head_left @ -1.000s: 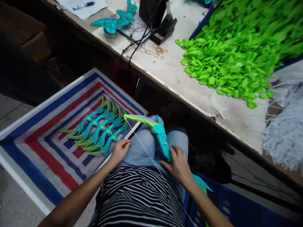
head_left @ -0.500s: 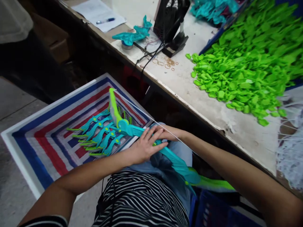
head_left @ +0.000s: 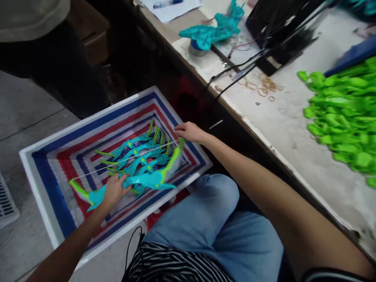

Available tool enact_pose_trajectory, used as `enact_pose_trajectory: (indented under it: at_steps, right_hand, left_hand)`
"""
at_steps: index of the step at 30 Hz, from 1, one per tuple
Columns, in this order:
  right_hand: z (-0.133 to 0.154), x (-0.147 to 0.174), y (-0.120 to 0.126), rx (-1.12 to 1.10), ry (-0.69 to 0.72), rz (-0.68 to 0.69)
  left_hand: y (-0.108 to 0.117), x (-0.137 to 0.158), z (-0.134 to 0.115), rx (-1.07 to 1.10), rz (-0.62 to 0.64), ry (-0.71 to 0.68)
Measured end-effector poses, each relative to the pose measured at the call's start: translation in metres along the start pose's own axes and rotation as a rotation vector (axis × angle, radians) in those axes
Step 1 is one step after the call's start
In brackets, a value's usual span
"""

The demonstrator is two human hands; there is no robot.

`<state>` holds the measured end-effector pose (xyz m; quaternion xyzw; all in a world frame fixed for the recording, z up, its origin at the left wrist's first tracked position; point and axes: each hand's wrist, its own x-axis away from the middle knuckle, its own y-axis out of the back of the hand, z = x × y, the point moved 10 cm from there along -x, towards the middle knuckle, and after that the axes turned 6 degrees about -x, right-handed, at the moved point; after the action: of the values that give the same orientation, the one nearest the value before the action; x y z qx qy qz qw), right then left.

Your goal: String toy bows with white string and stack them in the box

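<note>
My left hand (head_left: pixel 115 191) is closed round the grip of a turquoise toy bow (head_left: pixel 147 179) with lime-green limb tips. A white string (head_left: pixel 123 158) spans its two ends. The bow is over a striped tray (head_left: pixel 49 188), above several similar toy bows (head_left: pixel 138 150) laid side by side there. My right hand (head_left: pixel 190 132) is over the tray's far right edge, right at the bow's blurred right tip. Its fingers point left; whether they pinch the tip I cannot make out.
On the worktable (head_left: pixel 223 78) are a lime-green heap of plastic parts (head_left: pixel 349 121), rubber bands (head_left: pixel 266 84), a black fan (head_left: pixel 273 19) with cables and a turquoise piece (head_left: pixel 217 31) on a small round tin. A person's dark-clothed leg (head_left: pixel 55 62) is beyond the tray.
The bow has gone from across my lap to above the tray, carried left and turned. My hands were together at its middle; now they are apart. The view has swung left.
</note>
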<state>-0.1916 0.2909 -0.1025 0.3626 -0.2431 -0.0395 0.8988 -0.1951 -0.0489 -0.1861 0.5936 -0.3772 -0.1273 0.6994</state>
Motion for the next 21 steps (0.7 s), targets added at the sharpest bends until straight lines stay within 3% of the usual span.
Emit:
enact_pose_trajectory:
  at_steps: [2, 5, 10, 15, 21]
  right_hand:
    - [-0.027, -0.022, 0.01, 0.072, -0.05, -0.092]
    - [-0.057, -0.061, 0.001, 0.168, -0.074, -0.142]
    - [-0.104, -0.117, -0.035, 0.349, -0.153, -0.168]
    - [-0.13, -0.126, -0.048, 0.447, -0.151, -0.252]
    - [-0.142, -0.126, -0.048, 0.564, -0.146, -0.259]
  left_hand:
    - [-0.041, -0.013, 0.039, -0.009, 0.078, 0.173]
    - [-0.076, -0.044, 0.065, -0.009, 0.151, 0.379]
    - [-0.096, -0.143, 0.06, 0.08, 0.216, 0.552]
    - [-0.133, -0.239, 0.064, 0.181, 0.284, 0.653]
    - [-0.173, -0.299, 0.072, 0.165, 0.319, 0.654]
